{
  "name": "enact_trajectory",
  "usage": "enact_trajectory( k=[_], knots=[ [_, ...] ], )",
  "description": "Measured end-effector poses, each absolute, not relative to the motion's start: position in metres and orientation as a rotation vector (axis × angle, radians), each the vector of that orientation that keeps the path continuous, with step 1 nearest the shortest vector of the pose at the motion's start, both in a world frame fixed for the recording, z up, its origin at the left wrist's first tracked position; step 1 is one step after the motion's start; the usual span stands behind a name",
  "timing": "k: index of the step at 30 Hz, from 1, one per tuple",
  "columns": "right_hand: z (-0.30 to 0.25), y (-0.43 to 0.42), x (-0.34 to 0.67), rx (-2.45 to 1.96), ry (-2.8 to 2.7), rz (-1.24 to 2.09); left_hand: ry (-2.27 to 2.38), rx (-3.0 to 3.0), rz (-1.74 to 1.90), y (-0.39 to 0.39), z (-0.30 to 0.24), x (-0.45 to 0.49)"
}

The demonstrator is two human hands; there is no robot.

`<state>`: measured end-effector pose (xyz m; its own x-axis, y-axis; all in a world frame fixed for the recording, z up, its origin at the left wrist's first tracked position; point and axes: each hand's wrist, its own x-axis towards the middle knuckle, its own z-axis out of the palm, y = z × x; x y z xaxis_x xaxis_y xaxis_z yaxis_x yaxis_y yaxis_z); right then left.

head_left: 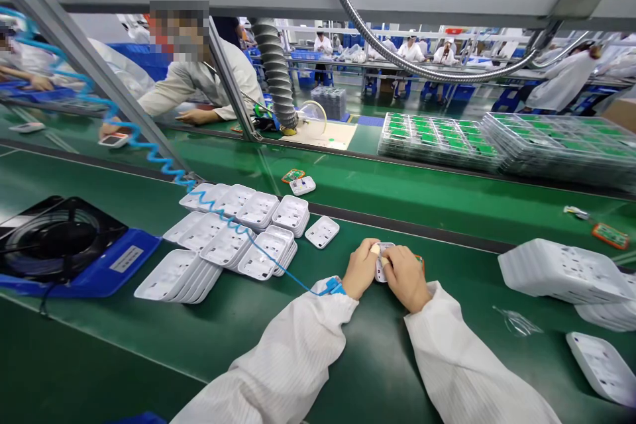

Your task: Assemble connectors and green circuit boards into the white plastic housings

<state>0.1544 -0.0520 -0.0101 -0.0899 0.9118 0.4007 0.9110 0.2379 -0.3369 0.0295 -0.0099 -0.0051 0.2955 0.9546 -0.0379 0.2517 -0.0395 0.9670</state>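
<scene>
Both hands meet over a small white plastic housing [380,273] on the green bench. My left hand [360,269] grips its left side, thumb on top, and a blue wrist strap [332,287] circles that wrist. My right hand [407,278] is closed over the right side, its fingers pressing on the inner face and hiding most of it. An orange edge, perhaps of a circuit board [422,261], peeks out beside the right hand. To the left, a single white housing [322,232] lies beside stacks of similar housings [226,245].
A black fan [69,232] in a blue frame stands at left. More white housings [561,271], a clear plastic scrap [519,322] and a board [610,236] lie right. Trays of green boards [437,136] stand beyond the conveyor [358,192]. A co-worker [209,79] sits opposite; a coiled blue cord [149,146] crosses left.
</scene>
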Motion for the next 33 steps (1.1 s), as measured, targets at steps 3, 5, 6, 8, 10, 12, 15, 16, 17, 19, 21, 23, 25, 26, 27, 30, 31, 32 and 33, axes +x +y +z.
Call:
enact_trajectory(
  k=[3, 5, 6, 8, 10, 12, 15, 16, 17, 19, 21, 23, 25, 26, 27, 30, 31, 32, 33],
  knots=[
    [-0.011, -0.052, 0.154, -1.658, -1.994, -0.012, 1.171, 1.520, 0.856, -0.010, -0.006, 0.030],
    [-0.012, -0.051, 0.154, -1.648, -2.010, -0.015, 1.179, 1.522, 0.859, -0.010, -0.006, 0.030],
    [-0.013, -0.051, 0.154, -1.640, -2.019, -0.014, 1.183, 1.526, 0.859, -0.009, -0.006, 0.030],
    [-0.014, -0.051, 0.154, -1.622, -2.040, -0.006, 1.195, 1.537, 0.852, -0.009, -0.005, 0.030],
    [-0.015, -0.051, 0.154, -1.609, -2.061, 0.005, 1.209, 1.551, 0.844, -0.009, -0.004, 0.030],
    [-0.015, -0.050, 0.153, -1.603, -2.082, 0.011, 1.228, 1.568, 0.835, -0.011, -0.002, 0.029],
    [-0.015, -0.050, 0.152, -1.600, -2.101, -0.011, 1.253, 1.609, 0.825, -0.013, -0.001, 0.030],
    [-0.015, -0.050, 0.152, -1.596, -2.104, -0.017, 1.256, 1.622, 0.822, -0.014, -0.001, 0.030],
    [-0.014, -0.051, 0.152, -1.593, -2.104, -0.017, 1.256, 1.633, 0.821, -0.014, -0.001, 0.030],
    [-0.013, -0.051, 0.153, -1.596, -2.094, -0.003, 1.244, 1.640, 0.823, -0.011, -0.002, 0.029],
    [-0.012, -0.052, 0.155, -1.608, -2.074, -0.002, 1.232, 1.626, 0.835, -0.006, -0.004, 0.027],
    [-0.012, -0.053, 0.158, -1.619, -2.058, -0.032, 1.244, 1.599, 0.854, 0.000, -0.004, 0.024],
    [-0.013, -0.053, 0.161, -1.626, -2.069, -0.073, 1.276, 1.582, 0.869, 0.005, -0.005, 0.021],
    [-0.014, -0.053, 0.162, -1.632, -2.083, -0.090, 1.290, 1.586, 0.876, 0.007, -0.004, 0.020],
    [-0.015, -0.052, 0.162, -1.638, -2.100, -0.104, 1.295, 1.602, 0.880, 0.008, -0.004, 0.019],
    [-0.017, -0.051, 0.163, -1.653, -2.128, -0.129, 1.262, 1.695, 0.851, 0.009, -0.002, 0.017],
    [-0.018, -0.050, 0.163, -1.659, -2.128, -0.135, 1.245, 1.730, 0.833, 0.008, -0.001, 0.016],
    [-0.018, -0.049, 0.164, -1.667, -2.124, -0.139, 1.227, 1.765, 0.816, 0.008, 0.000, 0.016],
    [-0.018, -0.049, 0.165, -1.675, -2.118, -0.142, 1.209, 1.797, 0.802, 0.007, 0.001, 0.016]
  ],
)
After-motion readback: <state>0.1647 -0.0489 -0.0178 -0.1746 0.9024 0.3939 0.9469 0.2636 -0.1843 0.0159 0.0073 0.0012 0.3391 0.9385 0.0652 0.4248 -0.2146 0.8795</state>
